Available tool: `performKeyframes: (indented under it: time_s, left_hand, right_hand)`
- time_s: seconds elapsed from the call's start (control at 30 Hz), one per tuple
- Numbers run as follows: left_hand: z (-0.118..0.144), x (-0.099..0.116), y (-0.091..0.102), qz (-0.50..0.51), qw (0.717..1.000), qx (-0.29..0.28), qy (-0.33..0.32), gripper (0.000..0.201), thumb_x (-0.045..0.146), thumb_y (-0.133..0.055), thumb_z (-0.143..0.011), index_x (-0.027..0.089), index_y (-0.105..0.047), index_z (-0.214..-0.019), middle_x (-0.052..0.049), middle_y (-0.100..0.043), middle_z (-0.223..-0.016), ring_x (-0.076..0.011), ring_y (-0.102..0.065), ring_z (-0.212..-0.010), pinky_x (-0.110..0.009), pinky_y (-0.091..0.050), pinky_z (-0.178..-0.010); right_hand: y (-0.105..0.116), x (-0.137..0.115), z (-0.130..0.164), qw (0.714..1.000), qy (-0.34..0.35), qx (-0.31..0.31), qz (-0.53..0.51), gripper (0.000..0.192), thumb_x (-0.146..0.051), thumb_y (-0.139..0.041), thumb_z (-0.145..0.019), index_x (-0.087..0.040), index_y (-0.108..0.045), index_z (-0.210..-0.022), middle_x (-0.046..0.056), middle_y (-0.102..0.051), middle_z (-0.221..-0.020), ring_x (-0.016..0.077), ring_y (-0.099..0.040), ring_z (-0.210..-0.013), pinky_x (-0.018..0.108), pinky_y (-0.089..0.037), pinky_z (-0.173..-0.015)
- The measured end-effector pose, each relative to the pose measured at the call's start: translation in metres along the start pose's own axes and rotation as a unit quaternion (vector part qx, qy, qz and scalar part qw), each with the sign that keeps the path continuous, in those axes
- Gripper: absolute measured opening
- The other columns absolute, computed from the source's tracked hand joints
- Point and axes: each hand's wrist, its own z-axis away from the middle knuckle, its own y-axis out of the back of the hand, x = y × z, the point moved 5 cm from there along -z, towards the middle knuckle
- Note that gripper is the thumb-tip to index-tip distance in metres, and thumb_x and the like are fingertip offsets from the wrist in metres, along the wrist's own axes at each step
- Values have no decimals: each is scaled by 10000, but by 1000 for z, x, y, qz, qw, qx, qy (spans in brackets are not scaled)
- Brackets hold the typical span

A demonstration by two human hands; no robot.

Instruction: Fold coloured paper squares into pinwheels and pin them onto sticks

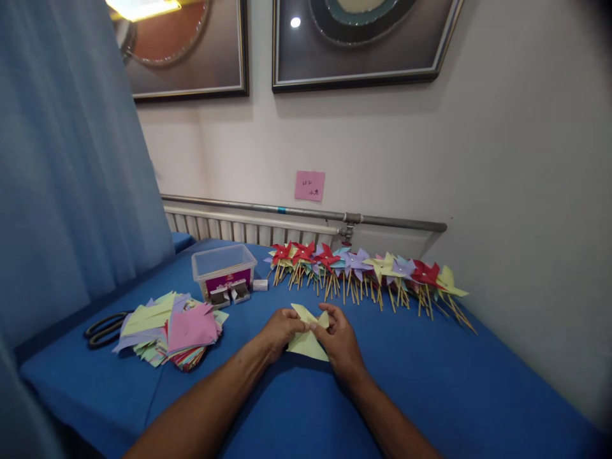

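A yellow paper square (306, 344) with folded-up corners lies on the blue tablecloth (430, 382) in front of me. My left hand (280, 331) pinches its left side and my right hand (339, 341) pinches its right side, both holding flaps near the middle. Behind the paper, along the wall, runs a row of finished paper pinwheels (363, 271) on wooden sticks, in red, purple, yellow and blue.
A pile of coloured paper squares (174, 328) lies at the left, with black scissors (105, 328) beyond it. A clear plastic box (224, 268) and small open boxes (229, 294) stand behind. A radiator, pipe and pink note are on the wall.
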Motion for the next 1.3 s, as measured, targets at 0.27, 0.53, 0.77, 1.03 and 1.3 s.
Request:
performKeyframes:
  time_s: [0.27,0.53,0.77,1.03,1.3]
  left_hand:
    - [-11,-2,18,17,991,124,-45,215,240,-761,-512,175,-579,-604,7,-601,-530,-123,-521,-480,-252,-389,-512]
    - [-7,7,19,124,978,145,-85,261,181,-747,-499,190,-491,-547,52,-519,-512,-99,-476,-497,-240,-375,-519]
    - [-5,4,13,125,981,129,-79,227,185,-734,-499,182,-519,-571,47,-536,-522,-93,-482,-486,-231,-355,-509]
    - [-6,1,11,83,987,119,-68,195,213,-739,-479,153,-603,-605,1,-621,-583,-102,-516,-516,-237,-364,-520]
    - [-11,-6,13,53,989,122,-67,199,223,-750,-492,171,-574,-570,10,-585,-540,-103,-478,-508,-240,-340,-524]
  right_hand:
    - [8,-19,11,969,167,53,172,397,-387,-674,-847,-251,-604,-1214,100,-681,-1181,266,-668,-1068,441,-544,-942]
    - [-30,-28,41,794,379,-30,475,267,-123,-609,-872,-261,-673,-1091,109,-666,-1210,295,-604,-1139,500,-461,-1006]
    - [-27,-32,37,772,378,36,510,175,-234,-542,-993,-252,-690,-902,96,-668,-1150,270,-594,-1093,461,-425,-983]
    - [-10,-16,18,914,205,72,341,230,-379,-578,-921,-245,-708,-786,93,-663,-1051,271,-622,-1033,423,-462,-935]
    - [-1,-1,4,960,110,110,231,248,-427,-652,-770,-249,-677,-599,83,-688,-909,271,-655,-927,382,-494,-875]
